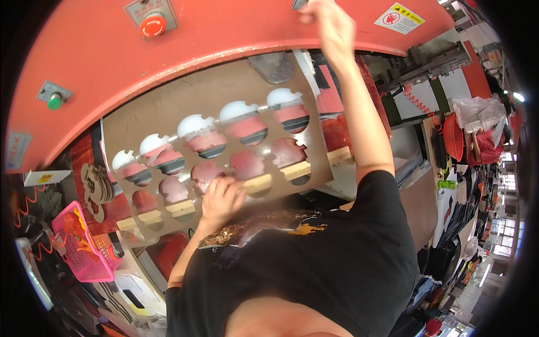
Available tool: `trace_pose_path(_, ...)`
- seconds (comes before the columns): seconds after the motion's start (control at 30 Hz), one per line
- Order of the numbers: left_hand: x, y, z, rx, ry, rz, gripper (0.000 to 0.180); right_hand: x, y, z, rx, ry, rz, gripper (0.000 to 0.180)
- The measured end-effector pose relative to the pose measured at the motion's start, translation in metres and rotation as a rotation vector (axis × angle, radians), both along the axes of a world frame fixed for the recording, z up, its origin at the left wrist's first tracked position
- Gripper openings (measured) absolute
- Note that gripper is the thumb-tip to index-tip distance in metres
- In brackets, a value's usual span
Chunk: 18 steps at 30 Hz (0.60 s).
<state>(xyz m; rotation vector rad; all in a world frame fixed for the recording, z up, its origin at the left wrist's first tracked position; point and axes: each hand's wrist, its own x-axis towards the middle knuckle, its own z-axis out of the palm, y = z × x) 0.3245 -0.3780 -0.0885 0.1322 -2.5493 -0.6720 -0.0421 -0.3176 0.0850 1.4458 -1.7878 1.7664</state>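
Our left hand (220, 197) pinched the brown cardboard sheet with round cut-outs (168, 112); right hand's (330, 25) grip unclear. Sheet might buckle, one-sided.

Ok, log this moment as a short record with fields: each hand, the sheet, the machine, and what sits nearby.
left hand: grips the lower edge of the cardboard sheet
right hand: raised at the top of the red machine panel, touching a small object, partly cut off
sheet: brown, two rows of round cut-outs, tilted
machine: red, with a red push button and a green button
nearby: pink basket at lower left, stack of cut cardboard pieces
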Motion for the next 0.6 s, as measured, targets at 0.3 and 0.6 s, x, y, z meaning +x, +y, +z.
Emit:
trace_pose_path(0.3,-0.072,-0.063,-0.005,-0.145,0.018,0.155,0.020,0.077,0.024,-0.112,0.961,0.594,0.022,0.019)
trace_pose_path(0.6,-0.069,-0.060,0.006,-0.078,-0.108,0.131,0.016,0.142,0.045,-0.188,0.717,0.016,-0.323,0.025)
